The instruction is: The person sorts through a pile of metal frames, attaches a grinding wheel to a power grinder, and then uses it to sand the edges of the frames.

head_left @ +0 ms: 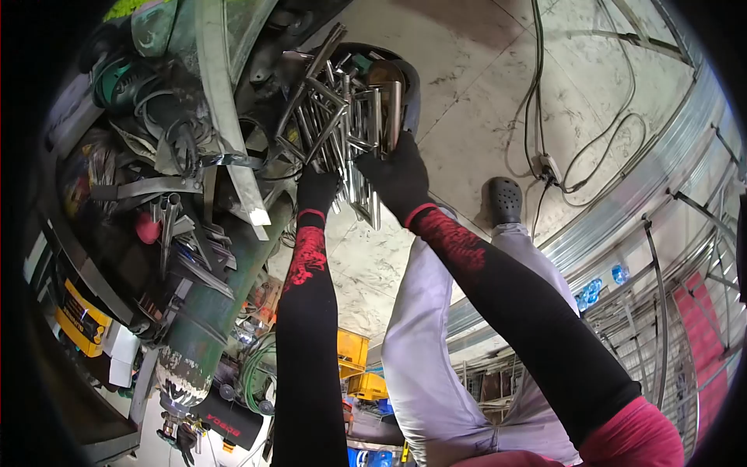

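Both hands (pixel 317 191) (pixel 401 175) at metal tubes (pixel 342 140), grip unclear, beside a dark bin's rim (pixel 413 93), wide pale floor (pixel 475 93) rightward

I work in bright light that whitens the floor (pixel 475 86) and strikes glints off the metal tubes (pixel 376 117), while the clutter (pixel 187 249) to my left sinks into patchy shadow. My left grip (pixel 317 191) and right grip (pixel 401 177) look so dark that little detail shows. The wide lens bows the metal sheeting (pixel 622 187), and the corners go black
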`<state>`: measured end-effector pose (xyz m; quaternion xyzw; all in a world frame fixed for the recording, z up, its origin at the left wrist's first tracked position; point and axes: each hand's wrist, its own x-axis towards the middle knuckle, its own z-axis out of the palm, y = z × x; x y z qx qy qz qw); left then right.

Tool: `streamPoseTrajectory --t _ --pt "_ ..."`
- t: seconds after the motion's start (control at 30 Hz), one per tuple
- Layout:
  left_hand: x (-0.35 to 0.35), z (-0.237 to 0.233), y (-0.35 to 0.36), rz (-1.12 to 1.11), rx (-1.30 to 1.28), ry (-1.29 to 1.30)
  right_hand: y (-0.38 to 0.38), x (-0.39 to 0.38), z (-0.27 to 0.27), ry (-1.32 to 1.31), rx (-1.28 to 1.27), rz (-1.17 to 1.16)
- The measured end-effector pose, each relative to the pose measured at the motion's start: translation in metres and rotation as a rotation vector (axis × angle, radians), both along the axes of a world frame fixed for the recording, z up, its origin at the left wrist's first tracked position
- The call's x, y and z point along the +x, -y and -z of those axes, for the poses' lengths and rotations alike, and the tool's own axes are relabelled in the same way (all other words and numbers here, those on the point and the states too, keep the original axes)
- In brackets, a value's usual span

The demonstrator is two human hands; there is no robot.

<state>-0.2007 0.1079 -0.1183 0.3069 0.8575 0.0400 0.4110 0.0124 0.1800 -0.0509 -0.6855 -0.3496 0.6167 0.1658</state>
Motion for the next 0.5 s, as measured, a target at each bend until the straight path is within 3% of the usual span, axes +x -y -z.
streamPoseTrajectory --t 0.1,0.17,0.23,0.27,0.37,0.43,0.5 --pt "-0.001 0.006 0.018 -0.096 0.036 -0.014 -0.001 0.01 0.014 -0.078 0.125 -0.015" --pt "0.012 -0.032 0.014 -0.087 -0.012 0.029 -0.006 0.014 0.008 -0.078 0.144 -0.025" --pt "0.021 -0.049 0.02 -0.066 0.075 -0.411 -0.009 0.016 0.007 -0.141 0.099 0.006" --pt "0.026 -0.059 0.019 -0.087 0.193 -0.464 -0.01 0.017 0.008 -0.159 0.073 0.026" --pt "0.026 -0.088 -0.019 -0.051 0.253 -0.318 -0.011 0.016 0.01 -0.168 0.055 0.032" --pt "0.009 -0.063 -0.045 0.078 0.324 -0.512 -0.017 0.017 0.003 -0.052 0.0 -0.054" --pt "0.023 -0.089 -0.093 -0.164 0.209 -0.298 -0.017 0.015 -0.004 -0.042 0.038 -0.068"
